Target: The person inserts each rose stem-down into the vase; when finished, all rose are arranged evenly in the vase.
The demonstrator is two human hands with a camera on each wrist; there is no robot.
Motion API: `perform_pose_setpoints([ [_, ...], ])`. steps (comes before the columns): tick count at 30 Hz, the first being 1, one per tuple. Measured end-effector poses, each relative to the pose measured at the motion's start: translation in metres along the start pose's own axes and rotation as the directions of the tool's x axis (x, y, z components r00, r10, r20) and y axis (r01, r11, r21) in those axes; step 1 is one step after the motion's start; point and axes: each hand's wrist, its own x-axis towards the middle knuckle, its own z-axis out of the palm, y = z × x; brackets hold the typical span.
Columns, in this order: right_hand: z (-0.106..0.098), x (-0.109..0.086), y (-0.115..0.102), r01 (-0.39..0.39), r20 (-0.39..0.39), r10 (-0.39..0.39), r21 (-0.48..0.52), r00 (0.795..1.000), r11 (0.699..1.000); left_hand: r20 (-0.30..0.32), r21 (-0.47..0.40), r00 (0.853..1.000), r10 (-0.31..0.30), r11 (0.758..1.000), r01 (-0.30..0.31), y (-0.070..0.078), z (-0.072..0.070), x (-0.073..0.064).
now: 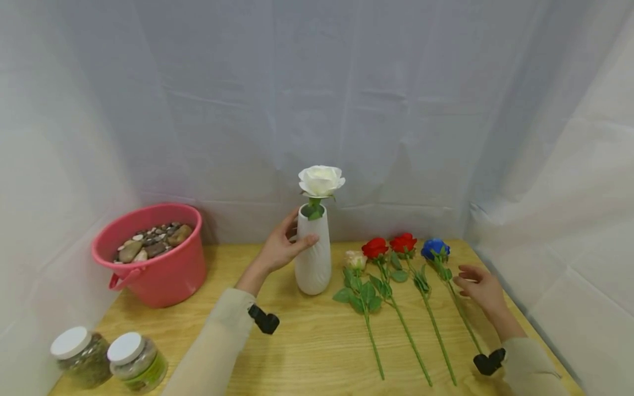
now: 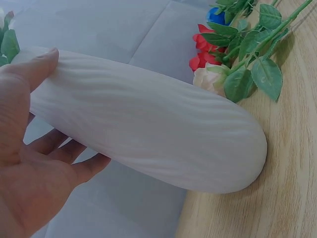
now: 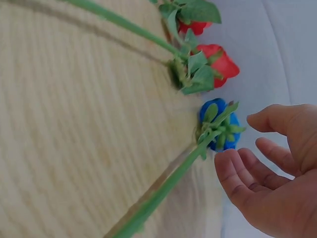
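A white ribbed vase (image 1: pixel 313 258) stands upright on the table with a white rose (image 1: pixel 321 181) in its mouth. My left hand (image 1: pixel 284 245) grips the vase near its top, thumb on the front and fingers round the far side, as the left wrist view also shows. My right hand (image 1: pixel 481 290) hovers just right of a blue rose (image 1: pixel 436 249), its fingers loosely bent and nothing between them. In the right wrist view the fingertips are close to the blue bloom (image 3: pixel 220 124); a gap seems to remain. Left of it lie two red roses (image 1: pixel 375 248) and a cream rose (image 1: pixel 355 260), stems toward me.
A pink bucket (image 1: pixel 168 280) filled with stones (image 1: pixel 153 242) stands at the left of the wooden table (image 1: pixel 297 352). Two white-lidded jars (image 1: pixel 138 366) sit at the front left corner. Pale sheeting (image 1: pixel 247 110) hangs behind and along both sides.
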Motion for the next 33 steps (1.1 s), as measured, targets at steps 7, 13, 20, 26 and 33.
perform_pose_setpoints([
  [7,0.002,0.002,0.011,-0.068,0.034,0.068,-0.007,0.997,0.998,-0.002,-0.006,1.000,-0.007,1.000,0.007,0.001,0.000,0.000],
  [13,0.003,0.003,0.013,-0.119,0.048,0.120,-0.013,0.992,0.993,0.005,-0.006,1.000,0.012,1.000,-0.012,0.000,0.000,0.001],
  [20,0.003,0.002,0.015,-0.135,0.057,0.137,-0.036,0.989,0.990,0.004,0.002,1.000,0.016,1.000,-0.016,-0.002,0.000,0.001],
  [26,0.001,0.003,0.013,-0.165,0.095,0.168,-0.033,0.981,0.986,0.003,0.001,1.000,0.006,1.000,-0.006,0.000,0.000,0.001],
  [33,-0.003,0.005,0.007,-0.186,0.229,0.182,-0.005,0.956,0.983,0.009,-0.008,1.000,0.004,1.000,-0.003,0.001,0.000,0.000],
])
